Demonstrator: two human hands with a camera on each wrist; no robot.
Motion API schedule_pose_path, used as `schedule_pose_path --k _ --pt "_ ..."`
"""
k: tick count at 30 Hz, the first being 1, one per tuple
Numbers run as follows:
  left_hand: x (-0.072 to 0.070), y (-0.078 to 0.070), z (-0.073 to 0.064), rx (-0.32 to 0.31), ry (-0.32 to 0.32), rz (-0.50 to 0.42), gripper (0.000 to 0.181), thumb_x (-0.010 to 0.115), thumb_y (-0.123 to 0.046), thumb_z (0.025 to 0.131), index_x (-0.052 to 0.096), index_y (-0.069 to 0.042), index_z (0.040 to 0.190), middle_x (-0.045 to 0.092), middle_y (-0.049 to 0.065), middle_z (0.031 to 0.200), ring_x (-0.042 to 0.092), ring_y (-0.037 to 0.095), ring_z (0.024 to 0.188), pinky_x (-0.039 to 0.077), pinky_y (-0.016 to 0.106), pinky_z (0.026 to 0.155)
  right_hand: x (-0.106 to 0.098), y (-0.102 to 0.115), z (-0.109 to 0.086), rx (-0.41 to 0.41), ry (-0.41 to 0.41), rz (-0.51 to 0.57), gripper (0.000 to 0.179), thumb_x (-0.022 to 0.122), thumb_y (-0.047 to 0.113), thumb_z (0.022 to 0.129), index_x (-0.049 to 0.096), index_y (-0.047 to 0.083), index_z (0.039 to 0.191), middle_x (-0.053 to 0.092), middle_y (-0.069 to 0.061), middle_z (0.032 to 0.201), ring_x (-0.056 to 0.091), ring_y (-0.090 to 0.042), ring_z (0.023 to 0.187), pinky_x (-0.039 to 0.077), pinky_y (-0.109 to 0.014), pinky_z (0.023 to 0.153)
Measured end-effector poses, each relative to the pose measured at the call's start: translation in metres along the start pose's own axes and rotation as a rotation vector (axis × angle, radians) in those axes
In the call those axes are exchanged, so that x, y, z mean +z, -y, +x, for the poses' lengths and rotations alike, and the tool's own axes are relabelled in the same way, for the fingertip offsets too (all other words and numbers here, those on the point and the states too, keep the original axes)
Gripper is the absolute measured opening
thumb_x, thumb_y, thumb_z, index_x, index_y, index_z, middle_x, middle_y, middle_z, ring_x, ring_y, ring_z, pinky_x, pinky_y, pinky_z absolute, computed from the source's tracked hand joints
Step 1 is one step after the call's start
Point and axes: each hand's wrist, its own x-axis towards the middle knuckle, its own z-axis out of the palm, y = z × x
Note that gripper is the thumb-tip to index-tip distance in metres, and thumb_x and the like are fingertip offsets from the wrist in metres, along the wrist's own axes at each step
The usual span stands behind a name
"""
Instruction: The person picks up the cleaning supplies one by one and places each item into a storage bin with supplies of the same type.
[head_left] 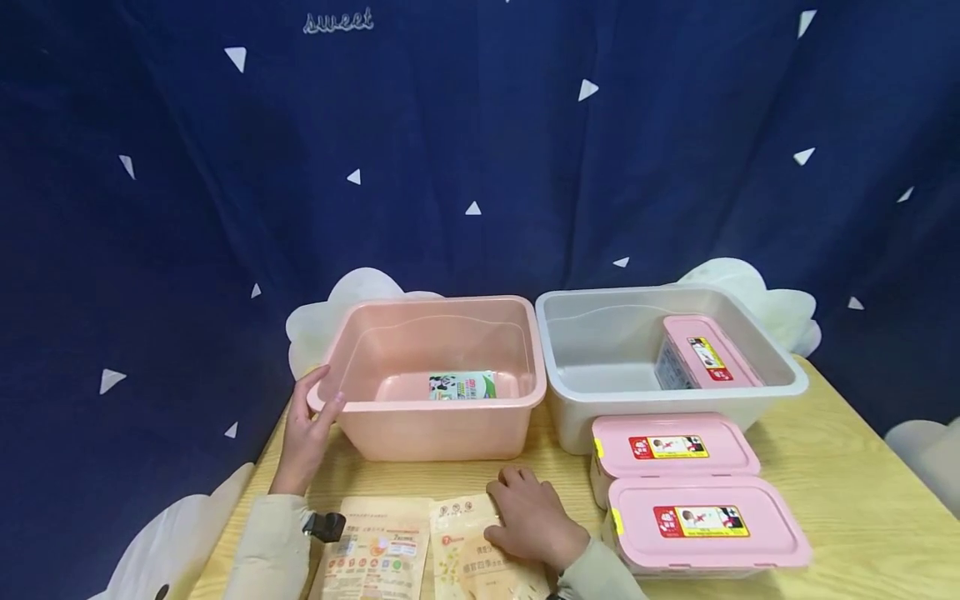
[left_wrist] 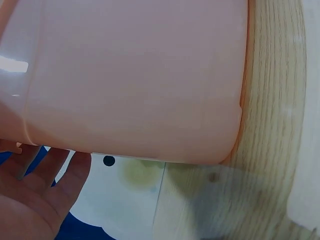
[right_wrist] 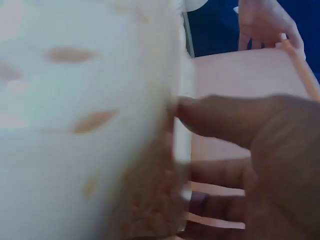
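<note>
At the left front corner of the pink plastic bin (head_left: 438,433), my left hand (head_left: 303,437) grips the rim, thumb at the front and fingers along the side. The left wrist view shows its fingers (left_wrist: 75,175) against the bin's wall. My right hand (head_left: 536,521) holds the upper right edge of a beige printed food pouch (head_left: 468,571), pinching it between thumb (right_wrist: 220,117) and fingers in the right wrist view. Beside it lies a second beige pouch (head_left: 378,546), its back covered in small print. A green and white packet (head_left: 461,386) rests inside the pink bin.
To the right stands a grey-white bin (head_left: 667,400) with a pink-lidded box (head_left: 708,354) inside. Two more pink-lidded boxes (head_left: 675,446) sit in front of it on the wooden table (head_left: 847,467). A dark blue curtain (head_left: 480,125) hangs behind.
</note>
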Motion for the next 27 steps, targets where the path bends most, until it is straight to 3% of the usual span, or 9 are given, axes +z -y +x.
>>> schedule_pose_path --k 6,12,16,18,21,27 --pt "-0.001 -0.001 -0.001 -0.015 -0.006 -0.009 0.055 0.055 -0.014 0.099 0.035 -0.014 0.15 0.031 0.001 0.156 0.038 0.008 0.127 0.035 0.005 0.091 0.01 -0.008 0.005 0.031 -0.087 -0.005 0.045 0.079 0.033 0.075 0.068 0.011 0.113 0.06 -0.006 0.101 0.052 -0.027 0.102 0.048 -0.045 0.075" --pt "0.001 0.003 -0.002 -0.014 0.008 -0.022 0.054 0.054 -0.014 0.099 0.035 -0.013 0.15 0.031 0.002 0.155 0.039 0.007 0.124 0.038 0.005 0.089 0.013 -0.01 0.004 0.034 -0.122 0.034 0.032 0.078 0.027 0.074 0.072 0.012 0.101 0.06 -0.002 0.092 0.053 -0.025 0.095 0.046 -0.04 0.069" --pt "0.002 0.004 -0.001 -0.012 0.011 -0.03 0.054 0.054 -0.014 0.099 0.035 -0.013 0.15 0.031 0.003 0.155 0.039 0.006 0.123 0.039 0.006 0.088 0.013 -0.012 0.004 0.079 -0.138 0.096 0.026 0.073 0.018 0.071 0.073 0.009 0.096 0.063 -0.005 0.092 0.055 -0.025 0.091 0.048 -0.04 0.066" --pt "0.003 0.005 -0.001 -0.015 0.01 -0.029 0.054 0.054 -0.015 0.099 0.035 -0.014 0.15 0.031 0.002 0.155 0.039 0.005 0.121 0.039 0.006 0.087 0.013 -0.013 0.003 0.091 -0.137 0.159 0.02 0.07 0.011 0.071 0.073 0.009 0.09 0.064 -0.004 0.089 0.056 -0.022 0.085 0.048 -0.038 0.066" --pt "0.003 0.005 -0.001 -0.019 0.006 -0.037 0.054 0.054 -0.014 0.1 0.035 -0.014 0.15 0.031 0.0 0.154 0.04 0.003 0.119 0.04 0.008 0.086 0.013 -0.015 0.002 0.076 -0.109 0.333 0.012 0.067 0.005 0.074 0.072 0.011 0.083 0.064 0.0 0.082 0.054 -0.016 0.076 0.045 -0.032 0.064" --pt "0.003 0.004 0.0 -0.009 0.007 -0.057 0.056 0.054 -0.014 0.099 0.032 -0.013 0.151 0.028 0.002 0.155 0.04 0.004 0.121 0.038 0.008 0.089 0.012 -0.015 0.001 0.037 -0.12 0.679 0.002 0.071 0.011 0.084 0.072 0.012 0.084 0.073 -0.001 0.095 0.063 -0.015 0.093 0.049 -0.032 0.079"
